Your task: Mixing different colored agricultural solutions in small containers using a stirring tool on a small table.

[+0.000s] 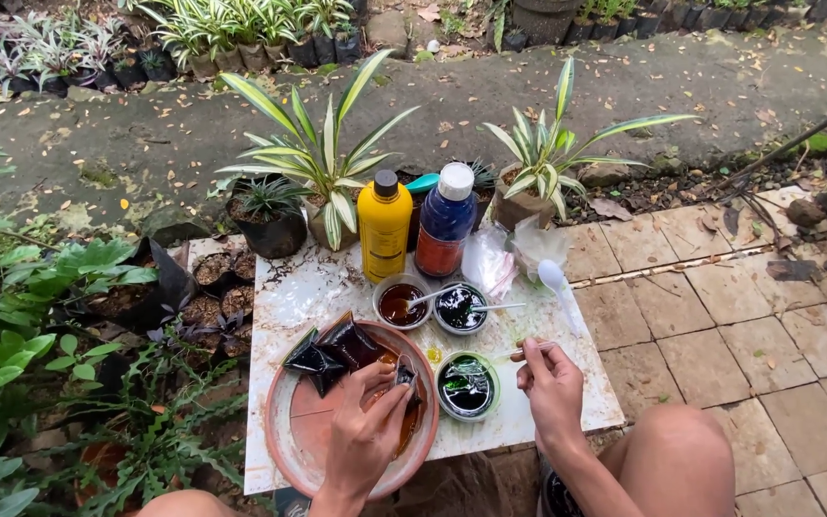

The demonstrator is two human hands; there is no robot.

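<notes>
My left hand (366,436) rests over a round terracotta saucer (289,431) and pinches a small dark liquid-filled plastic pouch (406,378). More dark pouches (332,352) lie at the saucer's far rim. My right hand (549,383) holds a thin stick-like handle (528,352) beside a small cup of dark green liquid (467,385). Two more small cups stand further back, one with brown liquid (401,303) and one with dark green liquid (460,308), each with a white spoon in it.
All stand on a white board (337,278) on the ground. A yellow bottle (384,225) and a blue-red bottle (446,220) stand at its far edge, with clear plastic bags (490,258) and a white spoon (555,282). Potted plants surround it; tiled paving lies right.
</notes>
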